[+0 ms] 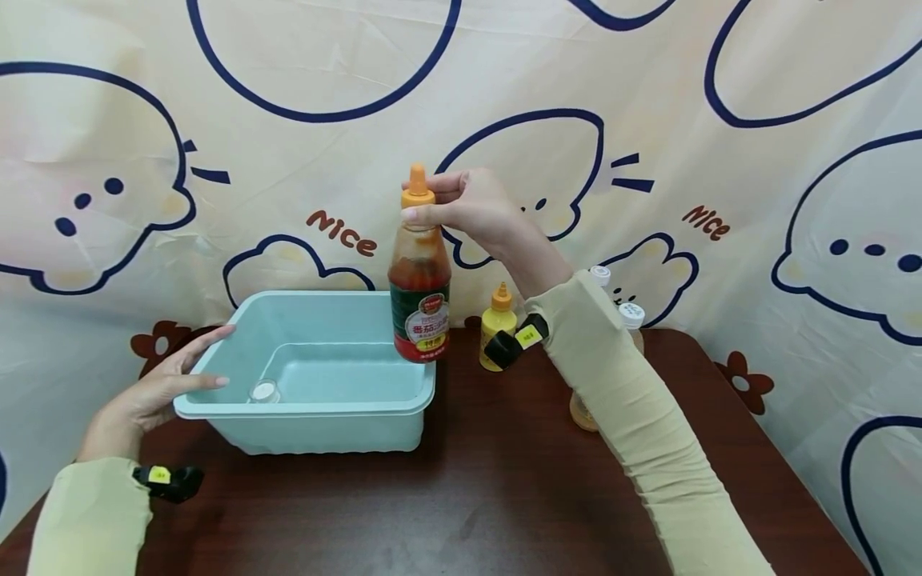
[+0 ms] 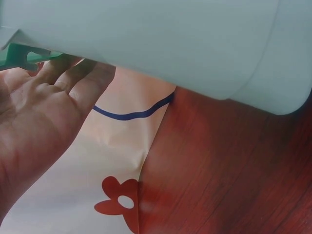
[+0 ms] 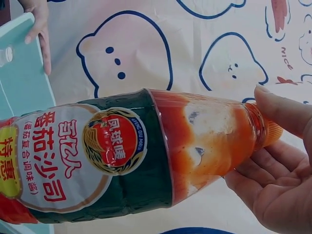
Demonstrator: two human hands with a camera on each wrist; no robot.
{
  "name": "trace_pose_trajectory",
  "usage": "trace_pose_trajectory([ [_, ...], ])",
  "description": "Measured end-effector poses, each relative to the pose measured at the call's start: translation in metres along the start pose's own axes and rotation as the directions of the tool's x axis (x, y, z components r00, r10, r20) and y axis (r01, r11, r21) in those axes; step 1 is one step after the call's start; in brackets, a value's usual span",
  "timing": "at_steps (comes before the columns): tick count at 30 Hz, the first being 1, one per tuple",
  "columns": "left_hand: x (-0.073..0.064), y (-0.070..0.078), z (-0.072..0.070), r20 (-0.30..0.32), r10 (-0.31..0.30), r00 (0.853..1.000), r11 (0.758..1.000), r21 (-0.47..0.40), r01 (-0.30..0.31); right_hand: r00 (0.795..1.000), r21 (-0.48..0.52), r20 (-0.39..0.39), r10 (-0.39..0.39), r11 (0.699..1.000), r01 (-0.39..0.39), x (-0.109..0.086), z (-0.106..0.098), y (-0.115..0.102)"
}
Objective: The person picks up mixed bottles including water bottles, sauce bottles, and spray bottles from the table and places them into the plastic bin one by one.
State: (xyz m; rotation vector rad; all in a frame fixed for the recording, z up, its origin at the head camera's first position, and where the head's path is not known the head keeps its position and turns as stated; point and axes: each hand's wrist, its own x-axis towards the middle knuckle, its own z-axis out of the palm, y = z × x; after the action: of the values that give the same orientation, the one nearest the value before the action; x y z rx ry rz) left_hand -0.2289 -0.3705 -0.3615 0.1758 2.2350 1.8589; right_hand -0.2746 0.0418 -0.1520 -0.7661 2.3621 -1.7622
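By its neck, just under the orange nozzle cap, my right hand (image 1: 479,208) pinches a ketchup bottle (image 1: 420,300). The bottle hangs upright over the right end of a light-blue plastic basin (image 1: 324,432). The right wrist view shows its green and white label (image 3: 117,161), with thumb and fingers on either side of the neck. My left hand (image 1: 162,388) grips the basin's left rim, thumb over the inside. In the left wrist view its fingertips are hidden behind the rim near a green handle piece (image 2: 19,56). A small clear item with a white top (image 1: 265,391) is inside the basin.
Right of the basin stands a small yellow bottle (image 1: 497,324) with an orange nozzle. Two white-capped bottles, one cap (image 1: 631,314) nearer than the other (image 1: 600,275), are partly hidden behind my right sleeve. A printed cloth (image 1: 540,64) hangs behind the brown table (image 1: 461,512).
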Motion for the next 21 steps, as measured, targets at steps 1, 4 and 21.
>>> trace_pose_trajectory([
  [1, 0.000, 0.000, 0.000, 0.000, 0.000, 1.000, 1.000, -0.001, 0.000, 1.000, 0.003, -0.001, 0.002, 1.000, -0.002, 0.001, 0.002, 0.000],
  [4, 0.000, 0.001, 0.000, -0.002, -0.005, 1.000, 1.000, -0.006, 0.005, 1.000, -0.009, -0.003, 0.013, 1.000, -0.013, 0.004, 0.008, 0.001],
  [21, -0.001, 0.001, -0.001, -0.008, -0.007, 1.000, 1.000, 0.024, 0.008, 0.998, -0.072, -0.019, 0.054, 0.996, -0.055, 0.024, 0.041, 0.009],
])
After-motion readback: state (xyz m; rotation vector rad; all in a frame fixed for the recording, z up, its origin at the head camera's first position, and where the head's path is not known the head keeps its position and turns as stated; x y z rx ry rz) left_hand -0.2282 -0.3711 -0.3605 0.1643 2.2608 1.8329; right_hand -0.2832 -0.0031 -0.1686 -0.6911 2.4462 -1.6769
